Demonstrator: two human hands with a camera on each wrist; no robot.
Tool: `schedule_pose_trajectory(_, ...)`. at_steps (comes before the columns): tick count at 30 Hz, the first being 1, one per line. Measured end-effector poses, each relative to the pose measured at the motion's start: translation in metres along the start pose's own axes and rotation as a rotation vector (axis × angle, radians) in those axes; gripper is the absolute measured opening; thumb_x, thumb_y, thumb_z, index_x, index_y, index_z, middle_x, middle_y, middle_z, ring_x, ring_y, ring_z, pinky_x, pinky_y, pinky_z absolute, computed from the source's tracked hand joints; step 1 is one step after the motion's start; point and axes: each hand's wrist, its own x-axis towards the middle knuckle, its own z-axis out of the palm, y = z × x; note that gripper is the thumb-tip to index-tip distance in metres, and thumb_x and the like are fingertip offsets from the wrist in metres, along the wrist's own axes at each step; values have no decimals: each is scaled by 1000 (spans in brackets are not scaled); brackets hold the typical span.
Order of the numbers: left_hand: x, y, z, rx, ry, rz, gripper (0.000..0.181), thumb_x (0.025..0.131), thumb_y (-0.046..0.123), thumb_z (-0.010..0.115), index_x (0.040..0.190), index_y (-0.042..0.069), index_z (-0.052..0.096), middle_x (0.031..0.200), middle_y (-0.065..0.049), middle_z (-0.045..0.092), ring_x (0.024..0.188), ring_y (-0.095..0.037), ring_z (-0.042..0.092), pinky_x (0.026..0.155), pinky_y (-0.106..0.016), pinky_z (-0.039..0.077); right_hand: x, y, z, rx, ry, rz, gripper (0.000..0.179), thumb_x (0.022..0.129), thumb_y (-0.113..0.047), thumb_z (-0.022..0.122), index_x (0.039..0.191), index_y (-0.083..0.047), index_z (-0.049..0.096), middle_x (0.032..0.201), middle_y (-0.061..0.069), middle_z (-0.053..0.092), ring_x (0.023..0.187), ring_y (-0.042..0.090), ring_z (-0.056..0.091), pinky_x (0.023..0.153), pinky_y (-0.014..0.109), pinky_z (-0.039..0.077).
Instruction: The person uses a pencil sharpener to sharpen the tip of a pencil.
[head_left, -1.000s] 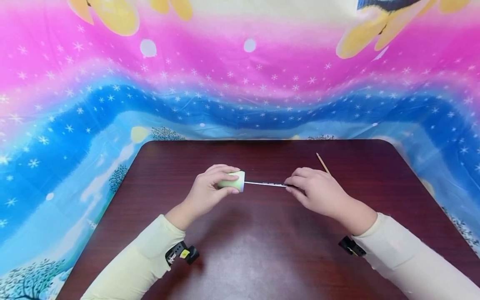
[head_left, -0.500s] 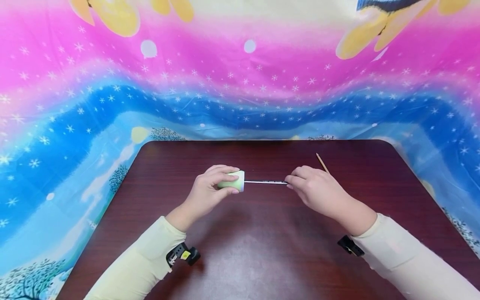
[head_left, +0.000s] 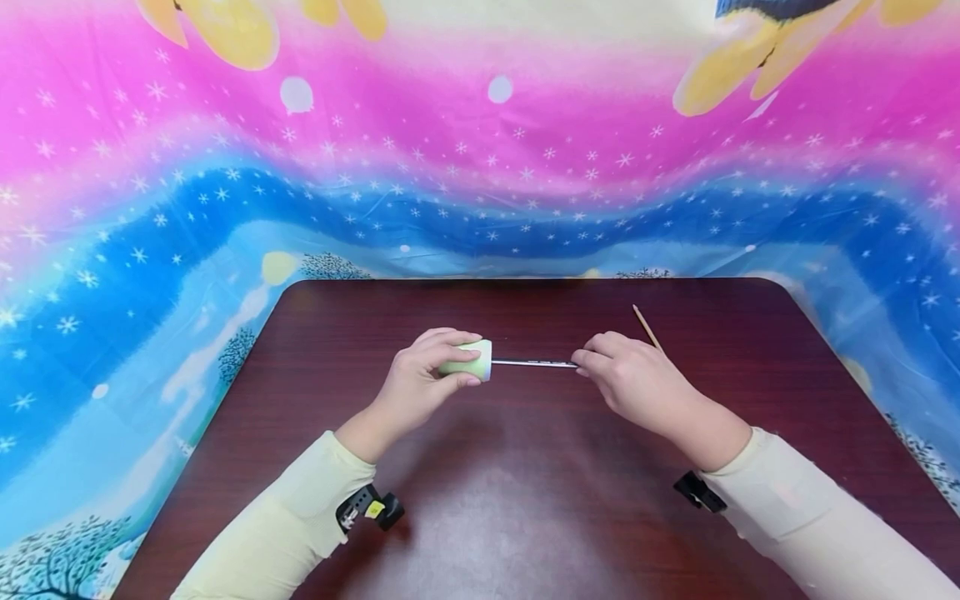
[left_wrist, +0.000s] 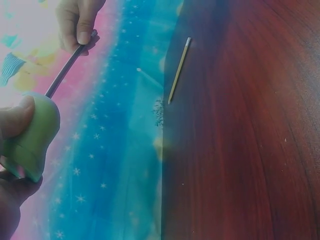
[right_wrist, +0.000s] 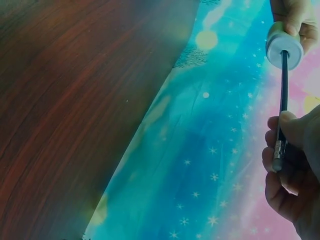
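Observation:
My left hand [head_left: 416, 375] grips a light green pencil sharpener [head_left: 463, 363] with a pale end face, fingers over it and thumb below. A dark pencil [head_left: 528, 362] stands with its far end in the hole of that face, its point hidden inside. My right hand [head_left: 633, 379] pinches the pencil near its other end. In the right wrist view, the thumb lies across the pencil [right_wrist: 284, 95], and its metal band and eraser [right_wrist: 278, 164] show below the thumb. The left wrist view shows the curved green body of the sharpener [left_wrist: 37, 132] between thumb and fingers.
A second, yellowish pencil [head_left: 645, 323] lies on the dark red-brown table [head_left: 525, 517], behind my right hand. A patterned pink and blue cloth [head_left: 480, 183] hangs behind the table. Small black cameras [head_left: 371, 508] sit at both wrists.
My right hand's fingers have shifted round the pencil, and the thumb has gone mostly out of sight in the head view. The pencil lies more level. The sharpener has moved very slightly right.

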Motion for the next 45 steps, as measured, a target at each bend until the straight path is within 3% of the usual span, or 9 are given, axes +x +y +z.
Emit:
schedule_pose_trajectory(8, -1, 0, 2, 18, 17, -3, 31, 68, -4, 83, 98, -2, 75, 109, -14, 70, 108, -29, 59, 67, -21, 53, -2, 2, 5, 65, -27, 27, 25, 72, 11, 73, 95, 1, 69, 86, 9, 61, 80, 23, 60, 67, 35, 54)
schedule_pose_trajectory(18, -1, 1, 5, 48, 34, -18, 32, 68, -2, 84, 99, -2, 75, 109, -12, 71, 108, -28, 59, 65, -21, 53, -3, 6, 9, 93, -39, 53, 21, 75, 8, 74, 95, 1, 70, 87, 8, 62, 81, 22, 61, 70, 34, 55)
schedule_pose_trajectory(25, -1, 0, 4, -2, 24, -52, 31, 69, -3, 83, 99, -3, 75, 109, -13, 71, 107, -28, 60, 62, -20, 51, -4, 6, 8, 99, -64, 64, 20, 76, 6, 74, 95, 1, 69, 88, 8, 62, 82, 22, 61, 72, 35, 55)
schedule_pose_trajectory(29, -1, 1, 4, 19, 21, -32, 31, 68, -3, 83, 98, -2, 75, 109, -13, 71, 107, -27, 59, 64, -21, 53, -3, 6, 7, 117, -94, 72, 17, 78, 5, 73, 94, 1, 69, 85, 7, 62, 79, 21, 61, 71, 34, 54)
schedule_pose_trajectory(33, -2, -1, 2, 22, 22, 6, 29, 68, -4, 83, 96, -2, 75, 109, -14, 71, 107, -29, 58, 70, -21, 55, -4, 7, 0, 225, -223, 148, 13, 84, 4, 69, 96, 0, 70, 85, 4, 63, 76, 15, 61, 69, 33, 54)
schedule_pose_trajectory(37, -4, -5, -6, -4, 67, -26, 30, 67, -7, 82, 96, -4, 75, 108, -14, 71, 109, -27, 57, 73, -17, 53, -7, 12, -10, 319, -347, 276, 13, 89, 0, 65, 100, -1, 71, 89, 3, 65, 78, 12, 60, 72, 34, 53)
schedule_pose_trajectory(40, -4, -6, -11, -35, 91, -71, 33, 67, -8, 82, 99, -4, 74, 109, -14, 70, 110, -25, 57, 71, -16, 52, -8, 14, -16, 334, -360, 315, 14, 89, -1, 65, 102, -2, 71, 93, 3, 66, 83, 16, 62, 76, 37, 54)
schedule_pose_trajectory(45, -3, -6, -11, -69, 103, -81, 33, 68, -8, 81, 99, -5, 74, 110, -16, 70, 111, -26, 57, 76, -17, 52, -7, 15, -20, 338, -346, 323, 16, 89, -2, 66, 104, -1, 71, 98, 6, 67, 90, 22, 63, 80, 42, 53)
